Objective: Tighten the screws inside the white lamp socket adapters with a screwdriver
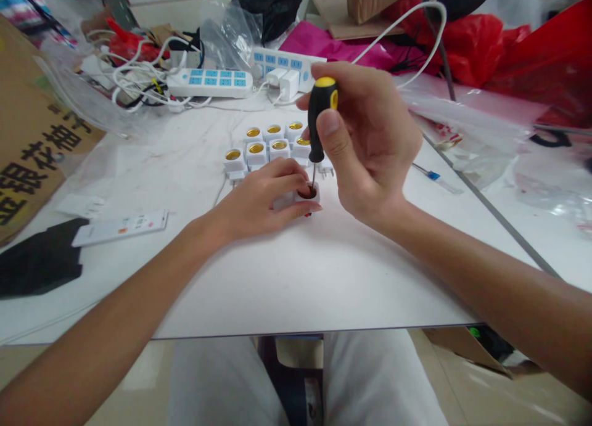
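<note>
My right hand [365, 136] grips a black and yellow screwdriver [317, 121], held upright with its shaft pointing down. The shaft's lower end goes into the dark round opening of a white lamp socket [315, 195]; its tip is hidden inside. Fingers and thumb of my left hand [272, 192] are closed around that socket, holding it on the table. A small red bit shows beneath it. Just behind my left hand stand several more white lamp sockets [256, 153] in rows, with gold-coloured threaded linings facing up. Metal plug prongs [327, 172] stick out near the screwdriver shaft.
On the white table [287, 290] a phone [121, 227] and a black flat piece [44, 256] lie left, beside a cardboard box [41, 142]. Power strips [210, 84] and tangled cables are behind. A blue-tipped thin tool [432, 175] and plastic bags [485, 124] lie right.
</note>
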`<state>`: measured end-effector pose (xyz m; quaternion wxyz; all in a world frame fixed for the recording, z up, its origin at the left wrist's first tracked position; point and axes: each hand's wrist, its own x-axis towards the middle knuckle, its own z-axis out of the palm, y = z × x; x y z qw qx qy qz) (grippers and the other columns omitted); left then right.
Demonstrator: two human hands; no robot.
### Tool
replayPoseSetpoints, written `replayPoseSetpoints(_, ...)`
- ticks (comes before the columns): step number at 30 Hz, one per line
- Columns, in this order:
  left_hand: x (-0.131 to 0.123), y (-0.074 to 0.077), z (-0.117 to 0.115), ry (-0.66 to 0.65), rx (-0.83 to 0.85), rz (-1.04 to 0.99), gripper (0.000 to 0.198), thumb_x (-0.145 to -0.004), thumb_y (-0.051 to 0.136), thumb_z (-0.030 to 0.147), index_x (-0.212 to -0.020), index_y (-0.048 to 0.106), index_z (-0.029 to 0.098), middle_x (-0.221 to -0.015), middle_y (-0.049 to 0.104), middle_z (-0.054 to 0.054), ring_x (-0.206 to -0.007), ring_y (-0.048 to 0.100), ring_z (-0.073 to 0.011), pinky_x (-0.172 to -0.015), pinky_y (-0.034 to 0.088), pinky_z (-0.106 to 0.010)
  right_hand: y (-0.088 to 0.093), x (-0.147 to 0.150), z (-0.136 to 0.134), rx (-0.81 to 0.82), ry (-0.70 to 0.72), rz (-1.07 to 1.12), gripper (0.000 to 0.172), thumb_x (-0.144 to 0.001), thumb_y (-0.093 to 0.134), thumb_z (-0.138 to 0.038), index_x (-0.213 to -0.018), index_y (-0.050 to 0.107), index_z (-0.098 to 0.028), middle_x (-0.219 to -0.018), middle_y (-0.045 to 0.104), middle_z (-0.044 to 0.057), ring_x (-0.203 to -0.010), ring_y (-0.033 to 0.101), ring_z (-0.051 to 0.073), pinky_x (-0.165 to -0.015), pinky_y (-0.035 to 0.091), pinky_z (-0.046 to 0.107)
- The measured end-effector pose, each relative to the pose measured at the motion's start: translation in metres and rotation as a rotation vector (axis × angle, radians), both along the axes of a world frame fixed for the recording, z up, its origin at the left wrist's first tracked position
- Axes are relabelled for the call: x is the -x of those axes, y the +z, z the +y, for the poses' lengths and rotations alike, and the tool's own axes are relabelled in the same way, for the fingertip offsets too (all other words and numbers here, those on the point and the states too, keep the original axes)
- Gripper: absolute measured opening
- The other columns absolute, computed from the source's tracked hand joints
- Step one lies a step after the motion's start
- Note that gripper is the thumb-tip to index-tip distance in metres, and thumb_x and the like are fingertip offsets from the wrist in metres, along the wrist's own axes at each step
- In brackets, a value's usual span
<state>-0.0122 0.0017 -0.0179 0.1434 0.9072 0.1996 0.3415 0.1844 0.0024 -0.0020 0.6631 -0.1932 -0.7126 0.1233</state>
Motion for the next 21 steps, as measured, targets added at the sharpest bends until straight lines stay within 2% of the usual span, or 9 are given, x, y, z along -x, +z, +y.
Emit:
replayPoseSetpoints(3,0.0004,-0.0006,0.0007,0.003,-0.003,0.004,0.019,-0.105,0.08,0.043,-0.106,0.078,0.024,-0.118,0.079,-0.007,-0.109,0.077,-0.0245,-0.101,0.063,-0.04,0.0013,0.0019,-0.0019,0.022,0.114,-0.011,0.034,-0.113,0.058,-0.04,-0.146,0.064,-0.037,-0.146,0.068,0.005,-0.117,0.076,0.026,-0.085,0.069,0.039)
replayPoseSetpoints(5,0.0005,-0.0016,0.0014,-0.005,-0.005,0.002,0.018,-0.106,0.079,0.042,-0.106,0.078,0.024,-0.119,0.079,-0.008,-0.11,0.077,-0.0252,-0.101,0.063,-0.042,0.0024,0.0028,-0.0014,-0.01,0.121,-0.003,0.032,-0.113,0.058,-0.038,-0.143,0.066,-0.038,-0.146,0.069,0.004,-0.114,0.076,0.025,-0.085,0.069,0.04)
replayPoseSetpoints(8,0.0004,-0.0027,0.002,-0.022,-0.01,-0.008,0.015,-0.107,0.077,0.038,-0.108,0.077,0.023,-0.121,0.078,-0.009,-0.113,0.077,-0.0265,-0.102,0.062,-0.044,0.0044,0.0033,-0.0007,-0.071,0.051,0.02,0.03,-0.104,0.072,-0.044,-0.133,0.068,-0.04,-0.134,0.072,0.002,-0.1,0.076,0.024,-0.082,0.069,0.041)
replayPoseSetpoints(10,0.0001,-0.0024,0.0017,-0.024,-0.005,-0.01,0.014,-0.107,0.078,0.037,-0.108,0.077,0.023,-0.122,0.078,-0.01,-0.113,0.077,-0.0267,-0.102,0.062,-0.044,0.0053,0.0037,-0.0016,-0.054,-0.025,0.025,0.031,-0.098,0.08,-0.049,-0.126,0.066,-0.043,-0.128,0.071,0.001,-0.092,0.075,0.024,-0.077,0.068,0.041)
replayPoseSetpoints(13,-0.0003,-0.0006,0.0004,-0.007,0.012,-0.002,0.016,-0.105,0.08,0.039,-0.105,0.077,0.024,-0.119,0.078,-0.008,-0.11,0.077,-0.025,-0.1,0.063,-0.041,0.0044,0.004,-0.0027,0.033,-0.036,0.04,0.018,-0.107,0.066,-0.046,-0.125,0.062,-0.045,-0.122,0.072,0.001,-0.099,0.077,0.027,-0.077,0.069,0.043)
replayPoseSetpoints(16,-0.0006,0.0007,-0.0005,-0.002,0.013,-0.001,0.016,-0.105,0.081,0.038,-0.104,0.077,0.023,-0.117,0.078,-0.008,-0.108,0.077,-0.0235,-0.098,0.063,-0.039,0.0019,0.0024,0.0008,0.021,-0.039,0.044,0.019,-0.112,0.057,-0.049,-0.129,0.061,-0.043,-0.123,0.074,0.002,-0.106,0.077,0.027,-0.08,0.069,0.041)
replayPoseSetpoints(19,-0.0006,0.0001,-0.0001,-0.009,0.0,-0.012,0.016,-0.104,0.081,0.038,-0.104,0.078,0.022,-0.116,0.078,-0.008,-0.108,0.077,-0.0235,-0.098,0.063,-0.039,0.0024,-0.0004,0.0057,-0.046,-0.188,0.014,0.029,-0.108,0.065,-0.059,-0.127,0.066,-0.038,-0.128,0.073,0.004,-0.098,0.074,0.025,-0.077,0.066,0.038)
replayPoseSetpoints(21,-0.0004,-0.0007,0.0004,-0.009,-0.005,-0.016,0.015,-0.105,0.081,0.037,-0.105,0.077,0.023,-0.117,0.078,-0.008,-0.108,0.077,-0.0239,-0.099,0.063,-0.04,0.0047,-0.0016,0.0061,-0.08,-0.223,0.025,0.03,-0.102,0.076,-0.057,-0.123,0.071,-0.037,-0.125,0.072,0.004,-0.097,0.072,0.024,-0.074,0.064,0.036)
